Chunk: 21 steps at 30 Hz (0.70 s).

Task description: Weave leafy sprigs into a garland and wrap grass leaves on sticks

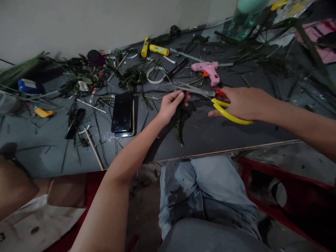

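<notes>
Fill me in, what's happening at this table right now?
A person seated at a dark table holds yellow-handled scissors in the right hand, blades pointing toward the left hand. The left hand pinches a green leafy sprig that trails toward the table edge. Behind the hands lies a pink glue gun; stacked phones sit to the left amid cut stems and scraps.

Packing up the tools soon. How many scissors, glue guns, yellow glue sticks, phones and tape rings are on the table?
Scissors: 1, in the right hand
Glue gun: 1
Glue sticks: 2
Phones: 2, stacked
Tape ring: 1
Total: 7
</notes>
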Each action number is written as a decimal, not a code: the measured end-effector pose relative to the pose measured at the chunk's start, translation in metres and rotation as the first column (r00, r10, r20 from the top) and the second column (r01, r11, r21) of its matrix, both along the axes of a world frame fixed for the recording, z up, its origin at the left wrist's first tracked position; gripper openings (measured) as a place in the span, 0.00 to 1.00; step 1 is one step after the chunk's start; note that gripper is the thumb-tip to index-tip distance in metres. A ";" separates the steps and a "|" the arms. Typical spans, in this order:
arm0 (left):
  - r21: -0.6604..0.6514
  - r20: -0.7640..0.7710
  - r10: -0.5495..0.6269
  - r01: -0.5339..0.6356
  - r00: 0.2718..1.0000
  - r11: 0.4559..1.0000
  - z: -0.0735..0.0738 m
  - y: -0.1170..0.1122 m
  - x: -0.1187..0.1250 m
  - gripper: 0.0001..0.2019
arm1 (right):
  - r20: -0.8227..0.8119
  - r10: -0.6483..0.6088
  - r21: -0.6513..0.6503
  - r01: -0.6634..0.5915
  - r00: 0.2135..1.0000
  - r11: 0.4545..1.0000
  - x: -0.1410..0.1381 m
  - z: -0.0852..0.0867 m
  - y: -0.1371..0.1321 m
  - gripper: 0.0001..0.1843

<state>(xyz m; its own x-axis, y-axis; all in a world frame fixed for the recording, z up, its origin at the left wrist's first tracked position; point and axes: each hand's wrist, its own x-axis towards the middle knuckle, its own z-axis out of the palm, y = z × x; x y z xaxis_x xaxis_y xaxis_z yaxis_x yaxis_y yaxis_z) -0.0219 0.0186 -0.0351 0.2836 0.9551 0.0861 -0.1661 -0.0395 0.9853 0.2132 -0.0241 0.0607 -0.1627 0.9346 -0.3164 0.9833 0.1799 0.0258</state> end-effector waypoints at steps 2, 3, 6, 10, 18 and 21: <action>0.007 0.001 -0.006 0.006 1.000 1.000 -0.001 0.000 0.000 0.15 | 0.011 -0.006 0.028 0.006 1.000 1.000 0.001 0.001 0.000 0.45; 0.017 0.005 -0.010 0.010 1.000 1.000 -0.001 0.000 0.000 0.16 | 0.013 -0.005 0.036 0.005 1.000 0.999 0.001 0.001 0.000 0.45; 0.065 0.041 -0.041 0.039 0.998 0.997 -0.003 0.000 -0.001 0.19 | 0.015 0.004 0.043 -0.005 1.000 0.999 -0.001 0.002 -0.002 0.44; 0.094 0.056 -0.054 0.049 0.997 0.994 -0.004 0.000 -0.001 0.23 | 0.046 0.009 0.038 -0.011 0.999 0.999 -0.005 0.004 -0.003 0.44; 0.066 0.052 -0.022 0.019 0.998 0.998 -0.004 0.002 0.000 0.23 | 0.156 0.017 0.012 -0.019 0.988 1.000 -0.010 0.004 0.002 0.43; 0.023 0.045 -0.009 0.008 0.999 1.000 -0.001 0.001 0.000 0.19 | 0.167 0.036 0.002 -0.037 0.985 0.999 -0.010 0.001 0.001 0.44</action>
